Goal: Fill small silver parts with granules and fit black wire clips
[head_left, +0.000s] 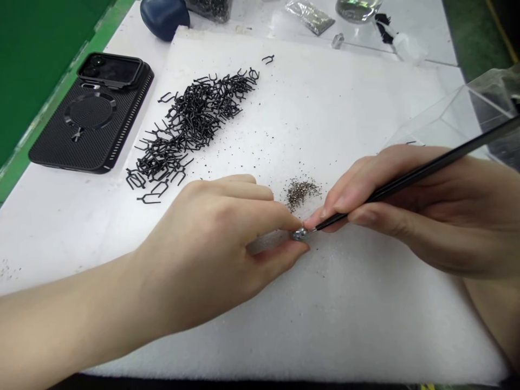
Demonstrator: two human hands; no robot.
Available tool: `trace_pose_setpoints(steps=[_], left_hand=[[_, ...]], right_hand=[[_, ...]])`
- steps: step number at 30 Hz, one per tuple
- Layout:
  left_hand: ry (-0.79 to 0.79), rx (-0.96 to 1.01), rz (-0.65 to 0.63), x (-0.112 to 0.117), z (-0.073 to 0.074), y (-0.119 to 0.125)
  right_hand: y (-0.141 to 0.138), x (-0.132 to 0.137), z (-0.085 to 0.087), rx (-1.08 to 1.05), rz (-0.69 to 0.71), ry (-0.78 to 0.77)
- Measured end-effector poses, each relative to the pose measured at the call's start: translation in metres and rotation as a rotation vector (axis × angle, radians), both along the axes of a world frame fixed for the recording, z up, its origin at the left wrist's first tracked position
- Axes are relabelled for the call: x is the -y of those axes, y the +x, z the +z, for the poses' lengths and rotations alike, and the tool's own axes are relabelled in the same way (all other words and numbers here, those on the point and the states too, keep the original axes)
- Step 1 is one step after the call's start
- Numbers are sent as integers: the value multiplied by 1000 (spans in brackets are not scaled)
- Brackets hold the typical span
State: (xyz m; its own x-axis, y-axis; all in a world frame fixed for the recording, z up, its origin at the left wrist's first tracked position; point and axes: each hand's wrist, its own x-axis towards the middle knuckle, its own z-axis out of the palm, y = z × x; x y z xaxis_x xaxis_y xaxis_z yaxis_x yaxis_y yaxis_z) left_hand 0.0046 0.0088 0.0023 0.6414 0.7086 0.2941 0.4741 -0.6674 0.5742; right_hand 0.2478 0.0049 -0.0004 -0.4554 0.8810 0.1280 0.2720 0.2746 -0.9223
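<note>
On a white foam pad (365, 325), at centre frame, the left hand (211, 244) pinches a tiny metal piece (299, 234) while the right hand (426, 211) grips a thin black tool (426, 169) against it; a slip could flick the piece into the loose grains (300, 192) just above.

Near edge of surface: bare white foam sheet (365, 325) in front of both grips, open lane.
Left grip (219, 244) and right grip (410, 211) meet over middle of foam at small silver piece (299, 234); no passage between them.
Black rod (426, 169) slants from right grip toward right edge, bars low reach there.
Clear box (475, 108) blocks right edge.
Heap of tiny metal bits (301, 192) just beyond fingertips.
Black clip pile (195, 122) fills far-left foam; phone (91, 116) lies by left edge.
Open strip between clip pile and clear box.
Far edge cluttered: blue case (164, 16), bags (309, 13).
</note>
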Motion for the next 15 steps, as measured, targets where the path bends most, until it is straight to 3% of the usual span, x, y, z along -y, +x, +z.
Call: trace_pose_setpoints(steps=[15], left_hand=[[-24, -24, -9, -2, 1, 0]], right_hand=[[1, 2, 0, -15, 14, -27]])
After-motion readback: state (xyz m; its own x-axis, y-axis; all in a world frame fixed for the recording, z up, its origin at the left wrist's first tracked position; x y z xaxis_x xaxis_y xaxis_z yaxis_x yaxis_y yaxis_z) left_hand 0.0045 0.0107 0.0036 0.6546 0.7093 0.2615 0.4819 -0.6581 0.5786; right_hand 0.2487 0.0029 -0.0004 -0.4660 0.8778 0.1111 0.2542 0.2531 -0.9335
